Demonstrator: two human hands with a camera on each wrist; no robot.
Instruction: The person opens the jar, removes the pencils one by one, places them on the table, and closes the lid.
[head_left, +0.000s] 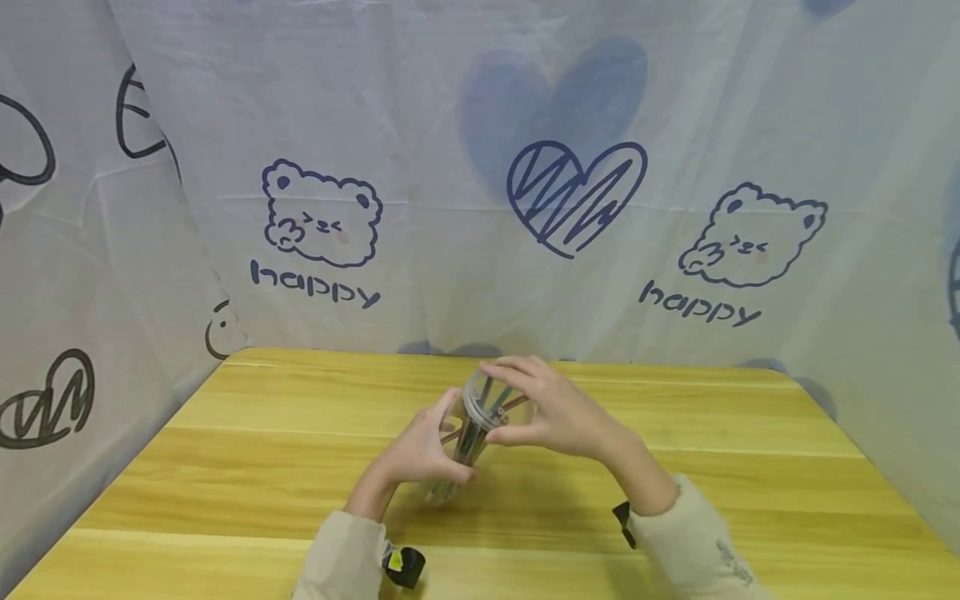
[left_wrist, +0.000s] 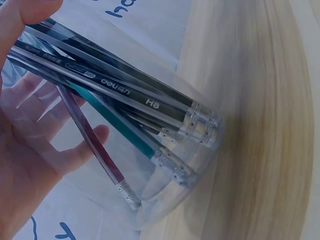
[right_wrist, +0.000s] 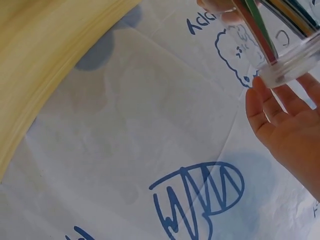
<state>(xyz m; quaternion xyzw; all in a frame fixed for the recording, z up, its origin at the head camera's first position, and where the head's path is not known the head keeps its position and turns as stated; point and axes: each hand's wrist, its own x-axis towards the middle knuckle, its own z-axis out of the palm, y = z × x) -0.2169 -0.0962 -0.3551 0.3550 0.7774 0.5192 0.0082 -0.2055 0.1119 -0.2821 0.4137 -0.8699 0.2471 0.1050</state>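
Observation:
A clear plastic jar (head_left: pixel 471 442) is tilted above the table, its round clear lid (right_wrist: pixel 295 62) at the upper end. Inside lie several pencils (left_wrist: pixel 122 95), mostly dark, with a green one and a dark red one among them. In the left wrist view their eraser ends rest at the jar's bottom, close to the wood. My left hand (head_left: pixel 422 448) grips the body of the jar from the left, thumb and fingers around it. At the upper end, my right hand (head_left: pixel 562 412) holds the lid between its thumb and fingers; the right wrist view cuts off part of this hand.
The light wooden table (head_left: pixel 285 467) spreads out on all sides of the hands. A white cloth (head_left: pixel 450 250) with printed bears, hearts and words hangs behind it and along the left side. Small black devices (head_left: pixel 407 568) sit at both wrists.

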